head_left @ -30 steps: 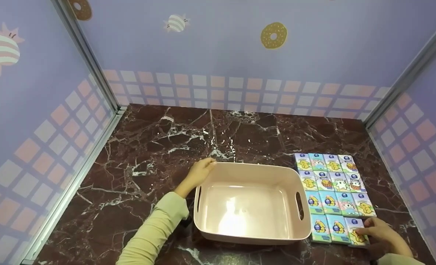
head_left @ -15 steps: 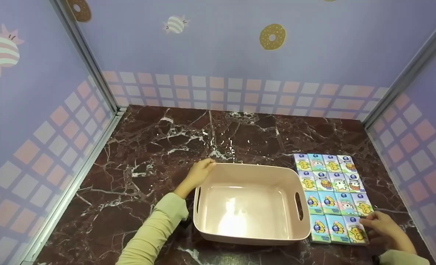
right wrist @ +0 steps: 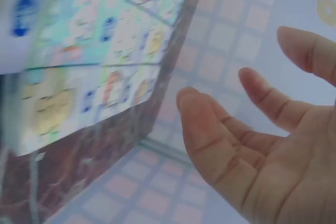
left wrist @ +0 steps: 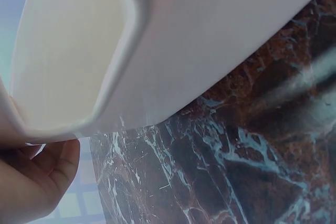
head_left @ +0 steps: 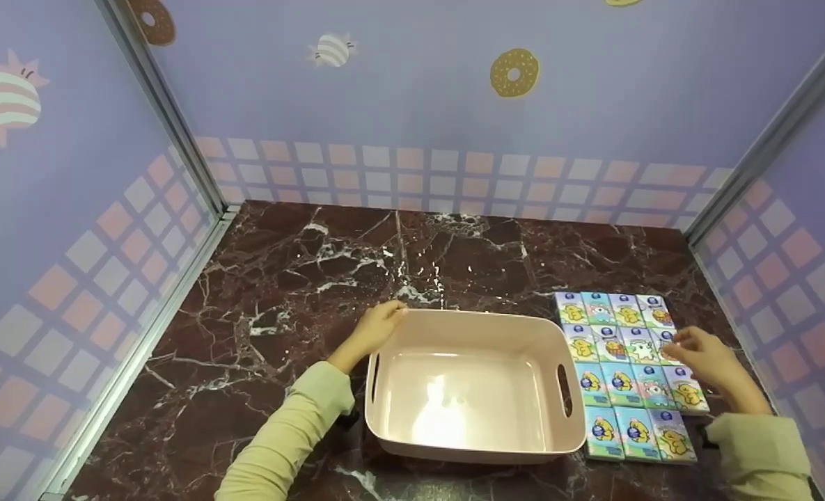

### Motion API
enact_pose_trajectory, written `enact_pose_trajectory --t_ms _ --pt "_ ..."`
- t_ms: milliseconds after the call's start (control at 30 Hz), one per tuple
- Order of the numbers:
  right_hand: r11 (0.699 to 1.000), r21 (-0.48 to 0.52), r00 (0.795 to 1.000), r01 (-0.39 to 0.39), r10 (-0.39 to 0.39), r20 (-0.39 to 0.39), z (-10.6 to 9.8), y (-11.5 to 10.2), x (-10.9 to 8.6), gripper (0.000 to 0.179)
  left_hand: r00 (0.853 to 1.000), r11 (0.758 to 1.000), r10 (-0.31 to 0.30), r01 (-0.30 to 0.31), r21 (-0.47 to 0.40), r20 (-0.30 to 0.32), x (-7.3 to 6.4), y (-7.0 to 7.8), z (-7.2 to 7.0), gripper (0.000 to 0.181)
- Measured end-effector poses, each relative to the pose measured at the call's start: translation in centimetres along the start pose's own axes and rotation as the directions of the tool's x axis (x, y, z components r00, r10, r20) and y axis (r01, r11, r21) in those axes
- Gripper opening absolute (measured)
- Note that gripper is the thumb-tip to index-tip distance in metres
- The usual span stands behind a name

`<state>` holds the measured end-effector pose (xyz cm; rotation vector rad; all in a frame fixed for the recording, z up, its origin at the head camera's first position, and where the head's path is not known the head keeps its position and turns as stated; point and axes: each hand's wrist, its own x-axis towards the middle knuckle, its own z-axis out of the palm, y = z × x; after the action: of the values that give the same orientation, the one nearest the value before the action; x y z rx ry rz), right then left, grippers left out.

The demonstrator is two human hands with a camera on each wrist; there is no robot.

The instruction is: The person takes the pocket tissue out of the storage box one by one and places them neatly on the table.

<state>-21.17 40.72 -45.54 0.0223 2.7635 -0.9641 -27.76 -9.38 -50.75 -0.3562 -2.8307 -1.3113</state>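
Observation:
A pale pink plastic storage bin (head_left: 482,396) with slotted handles stands at the front middle of the marble surface. My left hand (head_left: 376,327) grips its far left corner; in the left wrist view, the fingers (left wrist: 65,161) curl at the rim beside the handle opening. Right of the bin, small cartoon-printed packs (head_left: 621,379), looking like pocket tissues, lie flat in close rows, the nearest row shorter on its right side. My right hand (head_left: 711,358) hovers over the right edge of these packs. In the right wrist view, its fingers (right wrist: 205,124) are spread and hold nothing.
Dark red marble (head_left: 301,278) extends behind and left of the bin. Purple printed panels enclose the back (head_left: 412,90) and both sides, with metal frame strips (head_left: 168,132) along their joins. The right panel (head_left: 788,278) stands close to my right hand.
My right hand has left the rightmost pack in the nearest row and moved away from me, up along the packs' right edge. That pack has shifted slightly. My left hand stays on the bin.

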Motion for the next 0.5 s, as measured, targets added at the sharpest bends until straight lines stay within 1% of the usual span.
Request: enact_pose_trajectory --t_ms 67,133,233,267,300,367,400,433,500 --pt "0.998 -0.039 0.999 0.044 -0.044 -0.018 -0.3 -1.0 0.9 0.054 1.000 1.000 -0.001 0.002 -0.023 0.024 0.2 -0.1 -0.2 0.021" --pt "0.994 -0.070 0.996 0.078 -0.080 -0.036 -0.4 -2.1 1.8 0.052 0.998 0.998 -0.008 0.012 -0.061 0.067 0.4 -0.1 -0.5 0.023" --pt "0.987 -0.104 0.992 0.120 -0.124 -0.039 -0.5 -3.6 3.3 0.053 0.992 0.989 -0.046 0.062 -0.132 0.117 0.9 -0.2 -1.1 0.029" --pt "0.985 -0.113 0.990 0.132 -0.138 -0.040 -0.6 -4.1 3.8 0.052 0.990 0.987 -0.058 0.075 -0.139 0.126 1.1 -0.2 -1.3 0.031" --pt "0.982 -0.119 0.988 0.144 -0.150 -0.041 -0.6 -4.6 4.3 0.052 0.990 0.989 -0.066 0.082 -0.124 0.125 1.4 -0.2 -1.6 0.033" --pt "0.978 -0.129 0.984 0.165 -0.172 -0.044 -0.6 -5.5 5.3 0.052 0.992 0.995 -0.082 0.086 -0.041 0.096 2.0 -0.2 -2.2 0.035" --pt "0.976 -0.131 0.982 0.174 -0.182 -0.049 -0.6 -6.0 5.8 0.052 0.993 0.996 -0.088 0.087 0.024 0.079 2.4 -0.2 -2.5 0.035" --pt "0.975 -0.133 0.981 0.178 -0.186 -0.054 -0.7 -6.4 6.3 0.052 0.994 0.992 -0.089 0.083 0.097 0.062 2.8 -0.2 -2.9 0.036" --pt "0.974 -0.131 0.978 0.186 -0.196 -0.069 -0.7 -7.2 7.2 0.053 0.995 0.967 -0.095 0.085 0.239 0.031 3.6 -0.2 -3.6 0.038"
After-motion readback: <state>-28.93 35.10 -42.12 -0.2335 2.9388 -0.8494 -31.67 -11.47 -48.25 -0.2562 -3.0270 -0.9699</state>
